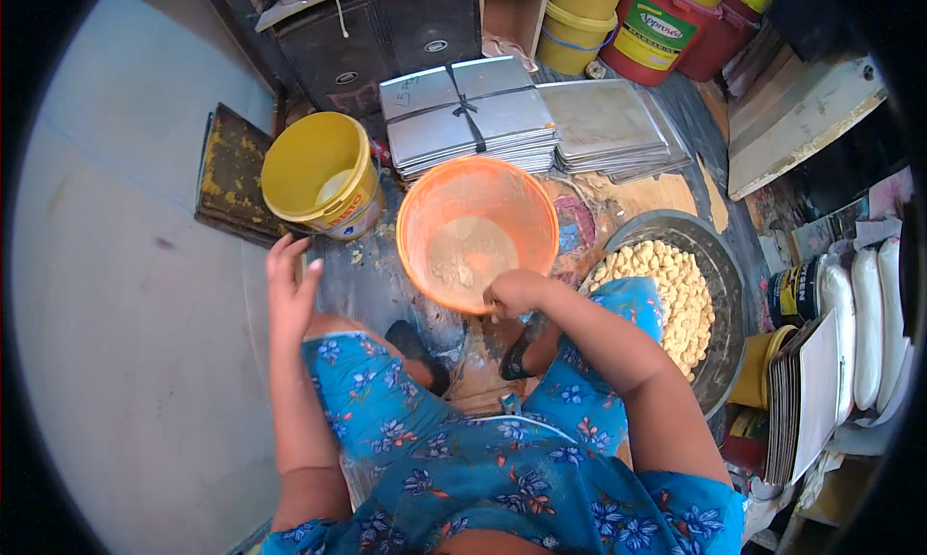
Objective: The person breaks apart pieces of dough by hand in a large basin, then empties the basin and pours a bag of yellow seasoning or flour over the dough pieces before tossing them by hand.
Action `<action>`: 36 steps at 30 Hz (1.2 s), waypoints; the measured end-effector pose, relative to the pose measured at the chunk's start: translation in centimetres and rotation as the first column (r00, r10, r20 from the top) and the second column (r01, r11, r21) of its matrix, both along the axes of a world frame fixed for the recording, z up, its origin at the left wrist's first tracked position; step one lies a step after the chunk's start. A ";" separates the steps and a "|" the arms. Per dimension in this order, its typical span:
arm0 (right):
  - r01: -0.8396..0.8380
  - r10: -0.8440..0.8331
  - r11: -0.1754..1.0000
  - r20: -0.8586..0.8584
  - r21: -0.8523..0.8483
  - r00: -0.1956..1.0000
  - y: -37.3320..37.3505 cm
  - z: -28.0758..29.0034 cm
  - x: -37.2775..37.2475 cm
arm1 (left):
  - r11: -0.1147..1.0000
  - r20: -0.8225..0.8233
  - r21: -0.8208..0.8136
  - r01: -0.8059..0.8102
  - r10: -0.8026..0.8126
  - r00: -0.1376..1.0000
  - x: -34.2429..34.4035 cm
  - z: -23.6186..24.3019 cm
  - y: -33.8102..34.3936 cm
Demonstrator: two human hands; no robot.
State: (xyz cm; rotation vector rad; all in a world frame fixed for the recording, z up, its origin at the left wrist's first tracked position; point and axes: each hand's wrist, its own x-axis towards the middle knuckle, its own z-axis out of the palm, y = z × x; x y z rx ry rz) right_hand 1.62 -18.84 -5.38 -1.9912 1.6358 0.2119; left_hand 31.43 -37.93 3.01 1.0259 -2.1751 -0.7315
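Note:
Between my knees stands an orange bucket (541, 203), with pale powdery flour-like residue (471, 256) in its bottom. My right hand (519, 292) is at the bucket's near right rim, its fingers curled over the edge. My left hand (290, 290) is raised beside my left knee, fingers apart and nothing in them. Just beyond it a yellow bucket (317, 169) stands tilted a little, with some whitish stuff inside. To the right, a wide dark basin (726, 294) holds a heap of small pale dough pieces (671, 299), partly hidden by my right knee and forearm.
Metal trays tied with black cord (463, 101) are stacked beyond the orange bucket, with more flat trays (613, 121) beside them. A dark cabinet (381, 48) and several lidded tubs (647, 34) stand at the back. A pale wall (145, 265) closes the left side. Stacked boards (801, 401) stand at right.

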 end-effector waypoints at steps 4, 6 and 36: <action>0.490 -0.313 0.870 0.707 -0.055 0.634 0.3 1.1 -7.1 | 0.954 0.232 0.013 0.298 -0.293 0.928 -10.1 -2.0 -1.0; 0.756 -0.457 0.651 0.760 -0.068 0.462 -2.0 1.6 -12.9 | 0.934 0.389 -0.065 0.352 -0.301 0.871 -13.2 -3.9 -0.9; 0.297 0.106 -0.475 0.389 0.828 -0.915 -11.4 -27.0 -36.3 | 0.750 0.440 0.503 0.429 -0.650 0.620 -18.9 -7.6 -4.4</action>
